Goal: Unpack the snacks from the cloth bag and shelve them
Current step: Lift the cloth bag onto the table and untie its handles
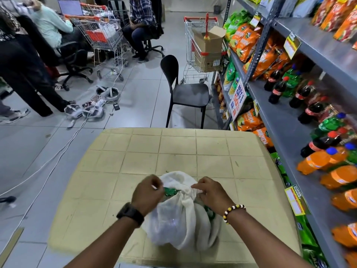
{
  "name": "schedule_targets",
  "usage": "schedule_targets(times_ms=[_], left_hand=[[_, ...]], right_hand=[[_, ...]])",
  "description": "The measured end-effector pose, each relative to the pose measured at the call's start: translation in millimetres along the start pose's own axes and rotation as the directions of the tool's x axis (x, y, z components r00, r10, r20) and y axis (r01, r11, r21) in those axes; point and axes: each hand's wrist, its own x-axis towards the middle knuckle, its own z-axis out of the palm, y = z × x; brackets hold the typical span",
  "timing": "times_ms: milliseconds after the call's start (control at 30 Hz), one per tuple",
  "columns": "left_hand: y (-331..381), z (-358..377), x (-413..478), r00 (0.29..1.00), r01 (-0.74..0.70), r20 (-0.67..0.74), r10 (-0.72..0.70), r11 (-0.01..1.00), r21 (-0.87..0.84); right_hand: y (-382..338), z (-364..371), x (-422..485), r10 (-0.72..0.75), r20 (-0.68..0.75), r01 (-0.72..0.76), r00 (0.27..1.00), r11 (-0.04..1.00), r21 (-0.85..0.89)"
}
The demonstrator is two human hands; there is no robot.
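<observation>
Beige table (173, 151), grey shelving (286, 132) alongside

1. The table (173, 151) beyond the cloth bag (179, 219) is left bare.
2. The way to the shelf unit (286, 120) on the right is left open.
3. Shelf space is crowded by soda bottles (316, 161).
4. The far table edge is bordered by a black chair (185, 89).

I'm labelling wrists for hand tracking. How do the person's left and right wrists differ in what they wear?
The left wrist wears a black watch with a wide band; the right wrist wears a thin beaded bracelet in black, white and yellow. Both hands, left hand and right hand, grip the gathered mouth of the white cloth bag on the table.
</observation>
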Motion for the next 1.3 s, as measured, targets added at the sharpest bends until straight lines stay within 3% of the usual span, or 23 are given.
schedule_targets(times_ms=[67,100,200,300,400,500,600,667,733,800,867,967,1067,1133,1167,1233,1300], left_hand=[[14,18,-15,0.958,-0.261,0.2,0.207,0.916,0.305],[19,28,-19,0.934,-0.335,0.25,0.255,0.867,0.369],[31,44,-20,0.933,-0.345,0.26,0.25,0.828,0.443],[30,38,-15,0.934,-0.349,0.238,0.268,0.831,0.434],[21,8,-4,0.956,-0.28,0.197,0.218,0.883,0.378],[2,-27,8,0.974,-0.175,0.192,0.121,0.94,0.294],[-26,-49,7,0.935,-0.074,0.346,-0.078,0.911,0.405],[-41,-53,1,0.87,-0.073,0.456,-0.186,0.867,0.492],[-47,-52,-4,0.873,-0.087,0.46,-0.16,0.878,0.471],[-40,-44,-8,0.913,-0.061,0.399,-0.089,0.935,0.348],[-25,-28,-11,0.94,-0.041,0.334,-0.066,0.952,0.302],[-5,4,-12,0.962,-0.114,0.272,-0.005,0.9,0.421],[4,14,-7,0.97,-0.202,0.225,0.095,0.831,0.519],[2,1,-2,0.975,-0.187,0.192,0.115,0.889,0.418],[-1,-12,0,0.982,-0.144,0.162,0.093,0.928,0.344],[-16,-40,3,0.994,-0.015,0.106,-0.005,0.983,0.185],[-41,-65,4,0.978,0.143,0.155,-0.141,0.99,-0.002]], right_hand=[[-3,1,2,-0.067,-0.017,0.065,0.998,0.995,-0.074],[-4,0,2,-0.097,-0.037,0.093,0.995,0.991,-0.093],[-8,-3,2,-0.151,-0.101,0.138,0.983,0.982,-0.132],[-4,-12,1,-0.117,-0.19,0.094,0.975,0.988,-0.124],[11,-26,2,0.034,-0.329,-0.046,0.944,0.999,-0.029],[31,-37,1,0.296,-0.423,-0.242,0.856,0.954,0.179],[53,-41,-5,0.548,-0.376,-0.438,0.747,0.832,0.341],[58,-38,-11,0.583,-0.318,-0.501,0.747,0.81,0.305],[49,-26,-17,0.505,-0.313,-0.455,0.804,0.862,0.222],[33,-11,-22,0.277,-0.312,-0.26,0.909,0.961,0.095],[13,5,-22,0.015,-0.18,-0.042,0.984,0.988,-0.149],[-12,24,-10,-0.15,0.022,0.146,0.988,0.897,-0.417],[-23,23,6,-0.169,0.03,0.16,0.985,0.841,-0.517],[-17,13,11,-0.148,-0.122,0.085,0.981,0.905,-0.416],[-11,4,12,-0.082,-0.233,0.014,0.969,0.96,-0.279],[6,-14,10,0.156,-0.405,-0.144,0.901,0.988,0.059],[27,-31,7,0.413,-0.457,-0.307,0.788,0.906,0.291]])
